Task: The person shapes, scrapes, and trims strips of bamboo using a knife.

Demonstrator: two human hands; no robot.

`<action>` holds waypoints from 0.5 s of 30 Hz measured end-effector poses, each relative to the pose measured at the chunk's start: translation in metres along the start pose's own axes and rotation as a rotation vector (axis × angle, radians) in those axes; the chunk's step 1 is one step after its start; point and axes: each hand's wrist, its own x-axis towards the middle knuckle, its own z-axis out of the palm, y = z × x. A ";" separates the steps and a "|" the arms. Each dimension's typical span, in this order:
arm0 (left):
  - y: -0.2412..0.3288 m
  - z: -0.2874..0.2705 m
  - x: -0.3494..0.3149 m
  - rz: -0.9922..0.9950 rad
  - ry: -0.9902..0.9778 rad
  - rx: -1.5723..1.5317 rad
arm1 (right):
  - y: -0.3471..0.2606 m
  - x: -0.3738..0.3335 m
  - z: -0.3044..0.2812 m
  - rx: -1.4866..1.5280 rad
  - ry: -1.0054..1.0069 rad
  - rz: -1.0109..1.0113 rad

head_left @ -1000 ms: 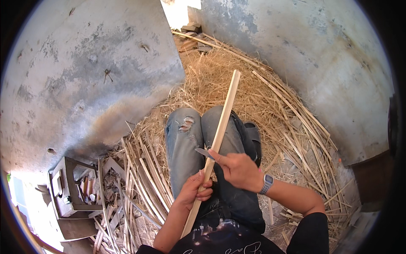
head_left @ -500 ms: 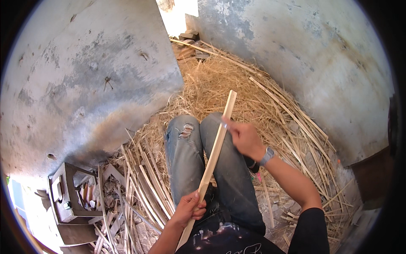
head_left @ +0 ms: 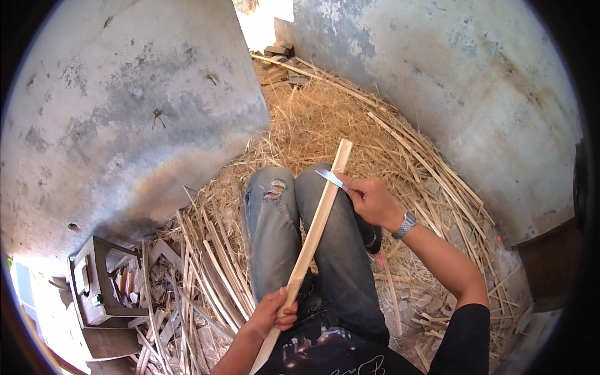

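Note:
A long pale strip of split bamboo or wood (head_left: 319, 226) slants across my lap, its far end past my knees and its near end by my waist. My left hand (head_left: 275, 310) is wrapped round its lower part. In my right hand (head_left: 374, 201), closed above my right thigh, is a knife (head_left: 329, 179). Its shiny blade lies across the strip near the far end. The handle is mostly hidden in my fingers.
Thin shavings (head_left: 312, 119) cover the floor ahead. Long strips (head_left: 215, 275) lie to my left, others (head_left: 431, 159) along the right wall (head_left: 450, 62). A grey boxy frame (head_left: 100, 287) with scraps stands at lower left, below the left wall (head_left: 125, 112).
The knife blade has turned into plain view across the strip. My right hand has shifted slightly right and down. The strip and my left hand have moved a little down and left.

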 end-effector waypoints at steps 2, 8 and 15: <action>-0.006 -0.004 -0.001 0.004 -0.017 -0.001 | 0.005 0.012 -0.018 0.031 -0.132 0.036; -0.003 -0.006 0.006 -0.034 -0.043 0.042 | 0.034 0.019 -0.007 0.077 0.150 0.157; -0.004 -0.004 0.004 -0.018 -0.045 -0.044 | 0.017 0.007 -0.019 0.065 -0.028 0.080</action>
